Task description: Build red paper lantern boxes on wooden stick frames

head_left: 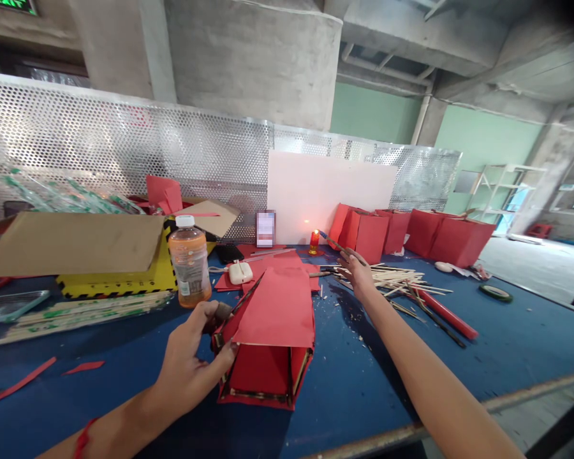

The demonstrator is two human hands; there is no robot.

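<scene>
My left hand [189, 360] grips the left side of a red paper box [277, 306], its thumb at the open near end. Thin sticks darkened in places frame that opening. My right hand [358, 274] is closed on a thin dark stick [333, 244], reaching out over the table. The stick's bluish far tip is at the flame of a small lit candle [314, 243] in a red-orange holder. Under and beyond the box lie red paper sheets [272, 258]. A pile of pale wooden sticks [392, 280] is just right of my right hand.
Several red paper boxes [368, 236] stand at the back right. A red tube [447, 313] and a roll of green tape [496, 293] lie on the right. To the left are a drink bottle [190, 261], a white earphone case [240, 273] and a yellow-black carton [119, 280].
</scene>
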